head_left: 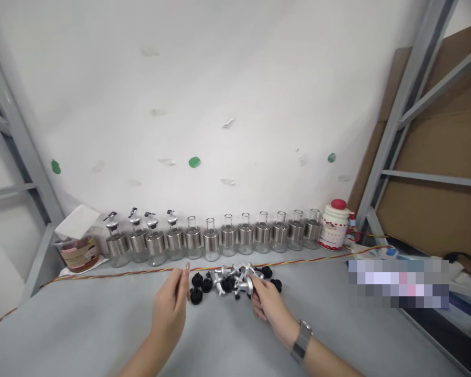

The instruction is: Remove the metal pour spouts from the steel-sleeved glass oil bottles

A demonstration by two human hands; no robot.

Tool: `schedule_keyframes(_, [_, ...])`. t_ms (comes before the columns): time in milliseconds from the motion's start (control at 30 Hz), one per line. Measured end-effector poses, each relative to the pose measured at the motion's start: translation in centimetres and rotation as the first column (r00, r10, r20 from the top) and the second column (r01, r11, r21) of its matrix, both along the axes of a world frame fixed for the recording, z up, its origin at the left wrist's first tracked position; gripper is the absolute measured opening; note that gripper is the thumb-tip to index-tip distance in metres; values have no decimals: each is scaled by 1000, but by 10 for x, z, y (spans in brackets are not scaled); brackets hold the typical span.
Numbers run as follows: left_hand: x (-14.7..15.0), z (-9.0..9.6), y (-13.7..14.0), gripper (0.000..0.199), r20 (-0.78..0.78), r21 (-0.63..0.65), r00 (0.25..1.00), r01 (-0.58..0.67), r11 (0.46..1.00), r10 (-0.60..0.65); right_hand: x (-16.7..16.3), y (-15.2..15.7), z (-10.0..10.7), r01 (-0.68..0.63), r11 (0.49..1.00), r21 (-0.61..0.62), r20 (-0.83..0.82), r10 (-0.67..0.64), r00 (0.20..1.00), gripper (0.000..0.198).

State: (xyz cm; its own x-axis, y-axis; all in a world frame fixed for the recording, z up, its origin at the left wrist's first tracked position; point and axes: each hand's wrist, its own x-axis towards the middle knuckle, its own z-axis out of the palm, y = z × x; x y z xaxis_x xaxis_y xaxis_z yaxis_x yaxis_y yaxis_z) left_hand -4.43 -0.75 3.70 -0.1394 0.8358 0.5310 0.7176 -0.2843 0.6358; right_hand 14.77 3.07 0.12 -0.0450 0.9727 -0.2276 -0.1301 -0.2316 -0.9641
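Forearms [329, 361] cropped | left hand [170, 301]: palm hidden, can't tell | right hand [269, 301]: pinching silver pourer [245, 286]

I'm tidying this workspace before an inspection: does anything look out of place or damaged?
The white wall looks marked: green patches and pale scraps, perhaps old tape, dot it. The bottles stand upright in a row; I see no spill.
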Motion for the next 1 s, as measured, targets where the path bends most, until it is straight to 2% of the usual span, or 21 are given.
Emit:
schedule_keyframes(133, [-9,-7,19,26,-114,-83,994,-12,996,2,2,-2,5,11,999,49,-30,-9,1000,38])
schedule_keyframes(233, [-10,-16,28,16,-193,-71,979,51,996,-64,-3,-8,4,-10,997,72,-35,13,999,39])
schedule_keyframes(333, [-11,-22,30,14,-251,-52,963,93,994,-103,-6,-9,0,-29,995,92,-33,32,999,41])
schedule_keyframes(600, [-18,-27,38,24,-276,-67,957,73,995,-89,-4,-3,-6,-64,995,78,-48,68,997,42])
schedule_keyframes(700, [-11,-21,29,36,-253,-29,966,44,999,-50,-5,-7,-3,-72,996,60,-67,76,995,40])
schedule_keyframes(767, [-2,-15,17,42,-254,17,962,113,993,-105,-7,-11,-1,-97,995,26,-86,99,991,40])
schedule_keyframes(800, [4,-12,10,43,-288,38,942,193,981,-174,-9,-14,0,-116,993,5,-97,116,989,41])
schedule_keyframes(867, [18,-8,-4,43,-422,-12,839,372,928,-342,-13,-21,0,-143,989,-31,-119,139,983,41])
schedule_keyframes(900, [24,-7,-9,41,-478,-33,797,404,914,-370,-16,-24,-1,-149,988,-43,-135,142,981,40])
schedule_keyframes(933, [30,-7,-14,39,-515,-69,770,400,914,-376,-18,-26,-2,-159,986,-52,-148,150,978,40])
schedule_keyframes(1000, [38,-6,-19,26,-585,-91,751,313,945,-305,-20,-30,-4,-192,980,-61,-167,179,970,39])
